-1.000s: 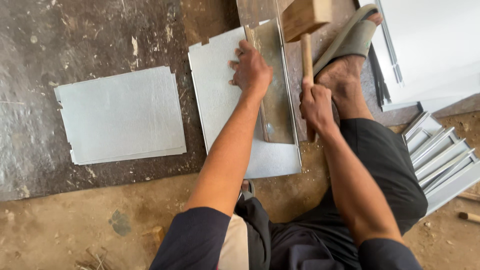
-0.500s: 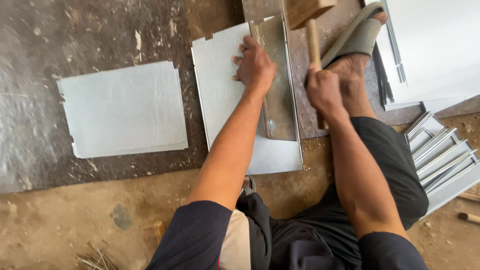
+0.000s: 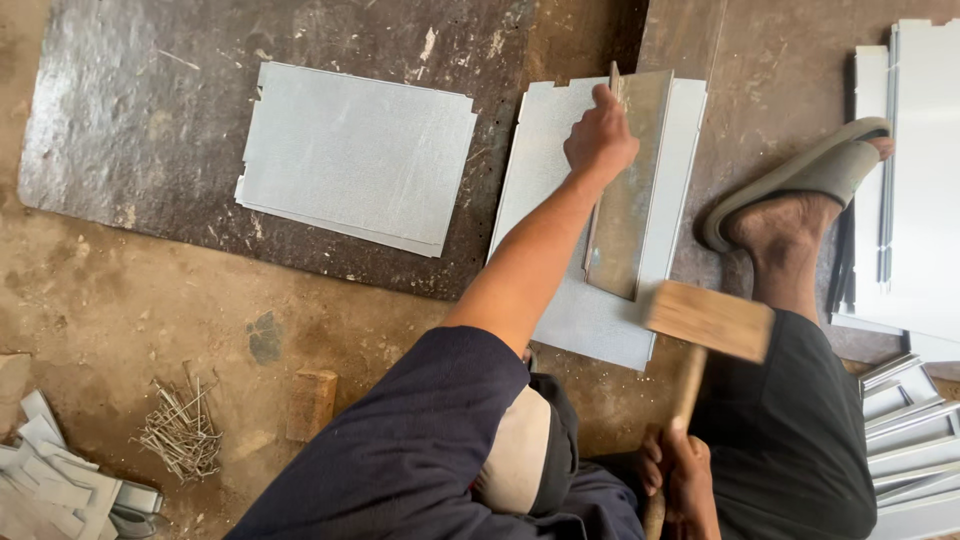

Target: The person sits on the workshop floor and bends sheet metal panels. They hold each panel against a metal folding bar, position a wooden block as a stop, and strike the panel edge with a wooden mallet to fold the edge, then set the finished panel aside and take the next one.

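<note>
My left hand (image 3: 600, 138) presses down on the top of a flat steel bar (image 3: 628, 190) that lies along a thin metal sheet (image 3: 560, 160) on the floor. My right hand (image 3: 678, 480) grips the handle of a wooden mallet (image 3: 708, 320), whose head is raised above the lower right corner of the sheet. My foot in a grey sandal (image 3: 790, 185) rests to the right of the sheet.
A second metal sheet (image 3: 355, 155) lies on a dark steel plate (image 3: 150, 110) at the left. Stacked sheets and folded channels (image 3: 915, 430) fill the right edge. A pile of nails (image 3: 183, 430), a wood block (image 3: 312, 402) and metal offcuts (image 3: 50, 490) sit lower left.
The mallet has swung from above the bar's far end back toward me. My right hand has dropped low and close to my body. The view has widened.
</note>
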